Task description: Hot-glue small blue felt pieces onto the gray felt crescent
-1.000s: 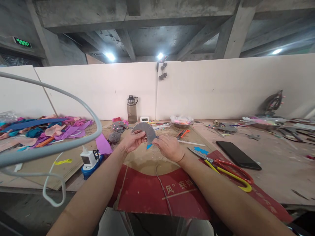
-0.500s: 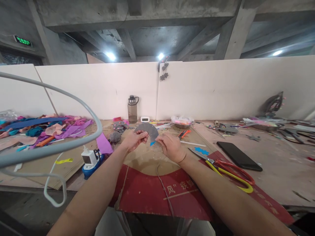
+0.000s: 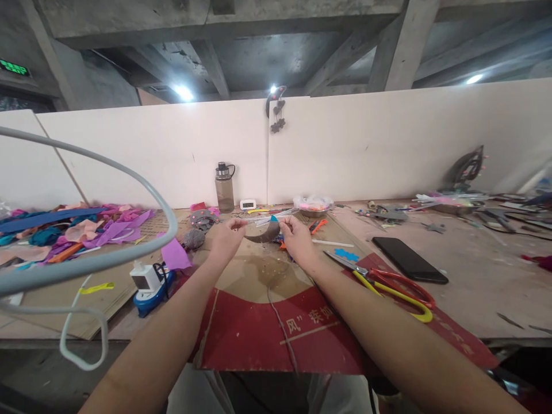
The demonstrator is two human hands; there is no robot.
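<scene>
So, nearest the edge, a red cardboard sheet point(image 3: 245, 339) is laid out, crossed by a thin grey cord point(image 3: 281, 323). On its right side a pair of scissors point(image 3: 382, 286) with red and yellow handles is parked, blades pointed far left, and a black phone point(image 3: 409, 260) is set down just beyond. Over on the left, a white charger point(image 3: 145, 278) is seen on a blue base point(image 3: 144, 305).

A bit farther in, a dark grey crescent point(image 3: 264, 235) is held up over the middle of the table, curved side down. Its right end, where a bit of blue point(image 3: 274, 219) is seen, is pinched in the fingertips of the right hand point(image 3: 297, 237). The left hand point(image 3: 227, 237) is bunched up by the left tip, but whether anything's gripped there can't be told.

Off to the right, a blue cutout point(image 3: 346, 254) is left lying near a white stick point(image 3: 332, 244). Farther left, fabric scraps point(image 3: 81, 230) are heaped up. At the far side, a bottle point(image 3: 224, 192) is stood before a white partition point(image 3: 388, 138).
</scene>
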